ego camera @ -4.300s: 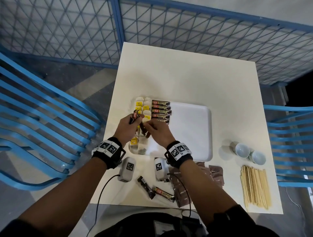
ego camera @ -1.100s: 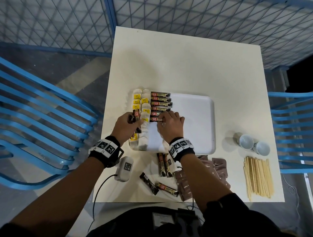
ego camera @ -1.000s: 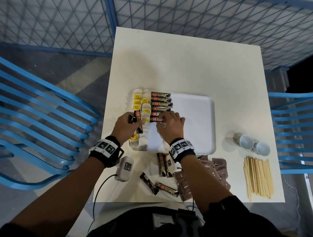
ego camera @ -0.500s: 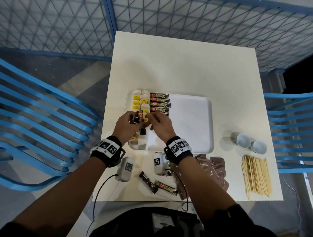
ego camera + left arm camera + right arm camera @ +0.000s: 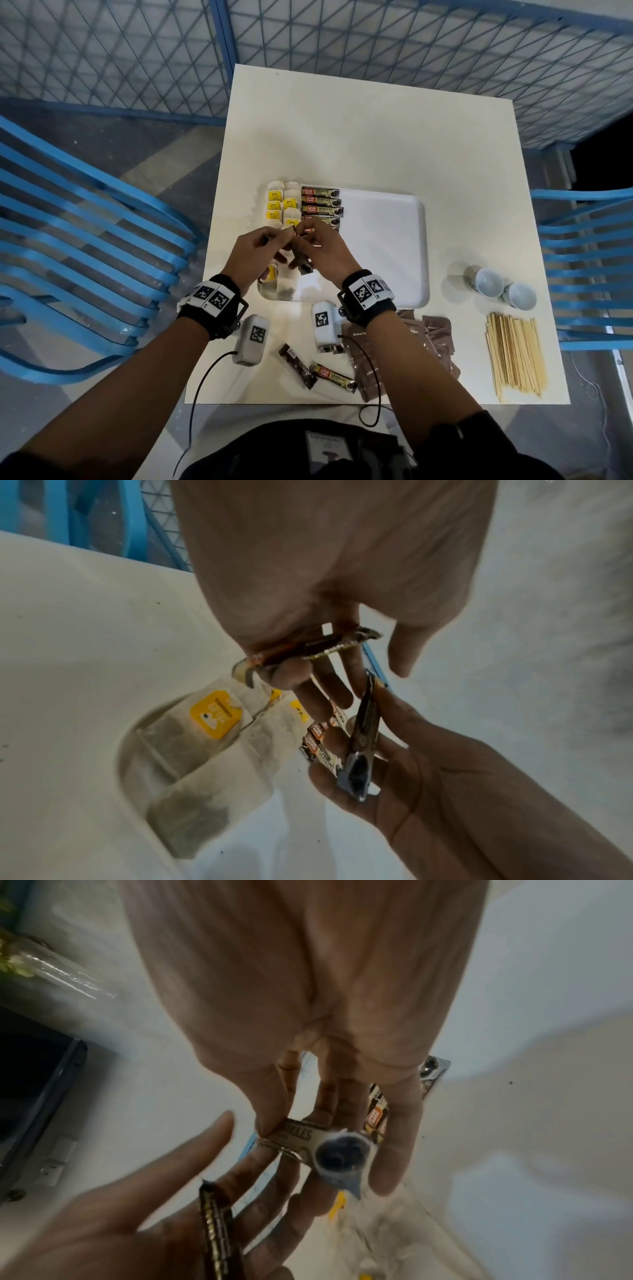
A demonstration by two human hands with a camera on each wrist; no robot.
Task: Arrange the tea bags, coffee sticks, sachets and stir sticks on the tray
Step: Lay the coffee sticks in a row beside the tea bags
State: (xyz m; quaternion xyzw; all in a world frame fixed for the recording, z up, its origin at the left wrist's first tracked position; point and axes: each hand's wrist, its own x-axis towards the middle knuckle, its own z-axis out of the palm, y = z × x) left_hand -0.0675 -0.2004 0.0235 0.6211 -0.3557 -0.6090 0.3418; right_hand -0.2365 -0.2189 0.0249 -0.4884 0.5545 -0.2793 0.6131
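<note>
White table [image 5: 359, 137], hands [image 5: 291, 253] holding coffee stick [image 5: 301, 260] near-upright

A white square table [image 5: 359, 137] stands against blue-framed wire mesh panels [image 5: 394, 41] beyond the fingers. Blue slatted chairs [image 5: 85, 246] flank it left and right, over grey floor [image 5: 120, 144].

Coffee stick [image 5: 301, 1139] in right hand [image 5: 308, 1001] grip

Head view: even overhead light, soft glare on the tray [image 5: 383, 240], wide-angle bending toward the frame edges. Wrist views: dim, grainy, motion-blurred near the tray.
</note>
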